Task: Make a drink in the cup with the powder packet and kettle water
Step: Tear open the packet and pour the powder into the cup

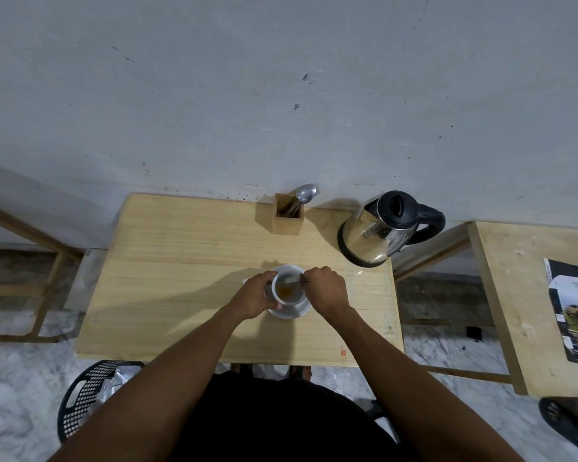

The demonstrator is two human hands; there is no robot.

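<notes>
A white cup (288, 288) with brownish liquid inside stands on a white saucer (297, 311) near the middle of the wooden table (181, 261). My left hand (256, 295) wraps around the cup's left side. My right hand (326, 288) is closed on a thin spoon (297, 280) whose blurred end dips into the cup. The steel kettle (377, 231) with a black lid and handle stands at the table's back right, apart from both hands. No powder packet is in view.
A wooden holder (287, 215) with spoons stands at the back edge by the wall. A black mesh basket (90, 395) sits on the floor at the left. A second wooden table (514, 295) with a printed sheet (574, 311) is to the right.
</notes>
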